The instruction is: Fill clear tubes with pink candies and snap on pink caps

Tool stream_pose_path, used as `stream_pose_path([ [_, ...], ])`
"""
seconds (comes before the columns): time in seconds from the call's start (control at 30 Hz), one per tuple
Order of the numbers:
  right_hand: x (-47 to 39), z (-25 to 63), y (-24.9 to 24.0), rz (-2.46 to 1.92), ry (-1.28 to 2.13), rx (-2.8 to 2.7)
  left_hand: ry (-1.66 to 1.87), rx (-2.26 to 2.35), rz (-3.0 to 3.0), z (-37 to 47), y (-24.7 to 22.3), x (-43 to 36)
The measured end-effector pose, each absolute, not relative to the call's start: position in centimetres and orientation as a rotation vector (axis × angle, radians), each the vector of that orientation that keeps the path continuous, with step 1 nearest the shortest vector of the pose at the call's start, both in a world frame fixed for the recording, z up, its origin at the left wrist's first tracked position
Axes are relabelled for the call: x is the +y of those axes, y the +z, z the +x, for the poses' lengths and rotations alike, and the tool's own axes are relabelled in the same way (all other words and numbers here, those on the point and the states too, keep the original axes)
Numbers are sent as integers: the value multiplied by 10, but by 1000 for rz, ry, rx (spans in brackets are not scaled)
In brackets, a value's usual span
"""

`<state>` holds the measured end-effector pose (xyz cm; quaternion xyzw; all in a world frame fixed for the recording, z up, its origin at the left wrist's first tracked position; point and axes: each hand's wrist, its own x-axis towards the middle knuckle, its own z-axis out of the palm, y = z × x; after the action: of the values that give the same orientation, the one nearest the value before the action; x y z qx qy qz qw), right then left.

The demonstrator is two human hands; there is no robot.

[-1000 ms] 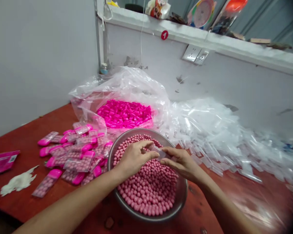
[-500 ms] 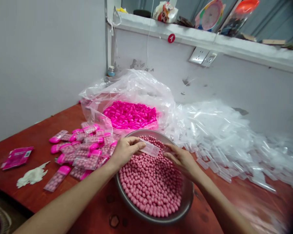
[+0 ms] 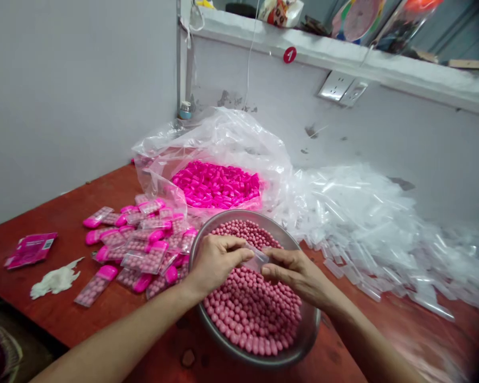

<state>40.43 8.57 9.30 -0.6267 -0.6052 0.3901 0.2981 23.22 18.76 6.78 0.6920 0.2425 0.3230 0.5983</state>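
Between fingers (image 3: 239, 256), half-covered case (image 3: 257, 260), seemingly clear.

We read "1" on the red sticker (image 3: 289, 55), ledge (image 3: 247, 35) edge | pink packet (image 3: 31, 250): print too small for us

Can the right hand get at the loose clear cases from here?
Probably yes: the right hand is over the bowl, and the clear cases lie beyond the rim with nothing tall between. It seems to be on the held case, though, and would likely have to let go first.
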Motion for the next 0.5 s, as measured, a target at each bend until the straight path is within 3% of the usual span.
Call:
stream_pose_path([
  [0.13, 66, 427, 83, -1923, 961, -1657, 990, 765, 1398, 210, 71, 206],
  [0.37, 88, 425, 52, -2086, 18, -2559, 937, 623, 1714, 244, 73, 211],
  [0.43, 102, 412, 43, -2014, 137, -2624, 919, 598, 1845, 257, 72, 209],
  [0.5, 113, 398, 33, -1891, 481, -2521, 889, 579, 1926, 260, 71, 211],
])
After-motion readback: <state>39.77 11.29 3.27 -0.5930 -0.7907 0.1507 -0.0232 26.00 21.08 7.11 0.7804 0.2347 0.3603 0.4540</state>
